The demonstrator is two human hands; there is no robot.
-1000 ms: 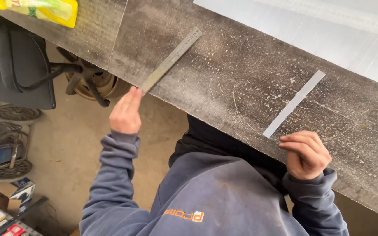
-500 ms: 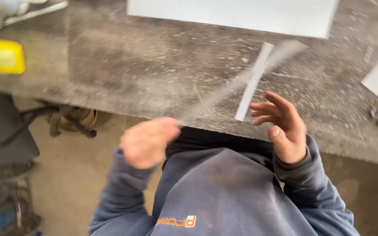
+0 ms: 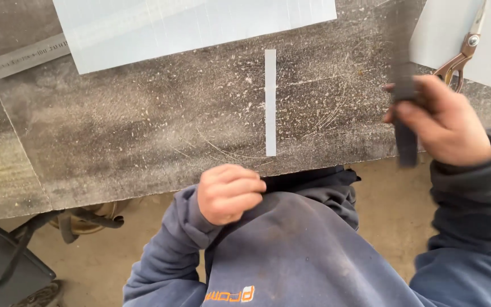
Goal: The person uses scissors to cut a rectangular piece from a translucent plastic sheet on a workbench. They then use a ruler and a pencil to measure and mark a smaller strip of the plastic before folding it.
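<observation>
On our counter (image 3: 115, 131) a metal strip (image 3: 270, 102) lies centred, a sheet (image 3: 188, 23) behind it, scissors (image 3: 461, 54) far right.

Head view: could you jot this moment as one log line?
right hand: grips dark flat bar, blurred | left hand: fisted at workbench edge, holds nothing visible | thin metal strip: flat on bench

The right hand (image 3: 447, 122) is closed around a dark flat bar (image 3: 404, 96), blurred, held upright over the right part of the worn grey bench (image 3: 143, 131). The left hand (image 3: 229, 193) is a loose fist at the bench's near edge, against the blue sweatshirt (image 3: 302, 256). A narrow pale strip (image 3: 270, 102) lies on the bench between the hands, touching neither. A large pale sheet (image 3: 188, 25) lies beyond it, and scissors (image 3: 462, 54) rest on another sheet at top right.
</observation>
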